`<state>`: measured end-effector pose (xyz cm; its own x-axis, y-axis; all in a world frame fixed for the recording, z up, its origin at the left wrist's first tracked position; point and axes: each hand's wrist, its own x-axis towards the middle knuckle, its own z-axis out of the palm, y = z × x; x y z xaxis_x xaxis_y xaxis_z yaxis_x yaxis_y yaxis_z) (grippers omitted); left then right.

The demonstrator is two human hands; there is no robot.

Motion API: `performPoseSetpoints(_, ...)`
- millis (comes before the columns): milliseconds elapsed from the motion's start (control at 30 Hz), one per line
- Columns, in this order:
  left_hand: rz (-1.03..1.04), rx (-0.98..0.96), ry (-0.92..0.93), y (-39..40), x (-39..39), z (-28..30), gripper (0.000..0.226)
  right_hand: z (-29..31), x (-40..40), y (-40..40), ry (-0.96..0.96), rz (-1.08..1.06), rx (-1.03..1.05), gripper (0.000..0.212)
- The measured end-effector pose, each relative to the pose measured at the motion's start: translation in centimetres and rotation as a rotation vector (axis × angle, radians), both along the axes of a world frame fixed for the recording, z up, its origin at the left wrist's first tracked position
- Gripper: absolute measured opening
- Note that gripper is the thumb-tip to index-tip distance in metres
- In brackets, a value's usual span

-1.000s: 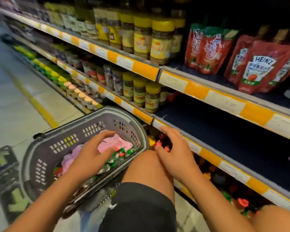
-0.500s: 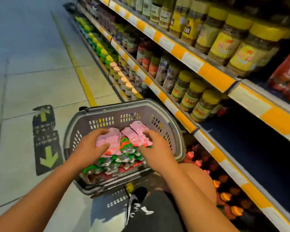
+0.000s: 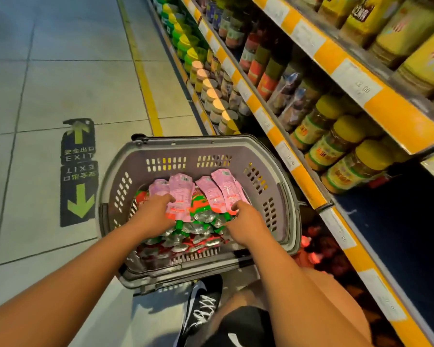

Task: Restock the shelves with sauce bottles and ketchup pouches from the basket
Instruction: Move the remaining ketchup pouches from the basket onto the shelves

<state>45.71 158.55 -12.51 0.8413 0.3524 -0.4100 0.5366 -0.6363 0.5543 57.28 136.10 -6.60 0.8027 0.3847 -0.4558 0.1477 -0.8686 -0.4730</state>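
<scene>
A shop aisle is showing here: shelves edged with orange price strips are carrying rows of jars, and an EXIT floor sticker is marking the tiled floor.

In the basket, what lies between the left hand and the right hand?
In the head view, red-and-green ketchup pouches with silvery ends fill the gap between the left hand and right hand, inside the grey plastic basket. Each hand rests on pink pouches.

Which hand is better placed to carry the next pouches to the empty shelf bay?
Probably the right hand: it holds pink pouches on the basket's shelf side, nearest the empty shelf bay. The left hand would have to cross over.
</scene>
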Motion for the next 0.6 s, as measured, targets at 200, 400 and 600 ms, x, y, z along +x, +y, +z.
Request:
performPoseSetpoints(200,-0.158,0.179,0.110,-0.9,1.9,-2.5,0.085,-2.6,2.7,0.4,-0.006,-0.025,-0.106,0.037)
performPoseSetpoints(400,-0.174,0.291,0.210,-2.5,2.8,-4.0,0.098,-5.1,5.2,1.3,0.024,-0.044,-0.182,0.038)
performPoseSetpoints(600,-0.173,0.356,0.177,-2.7,2.9,-4.7,0.104,-7.1,6.8,2.2,0.095,-0.042,-0.214,0.047)
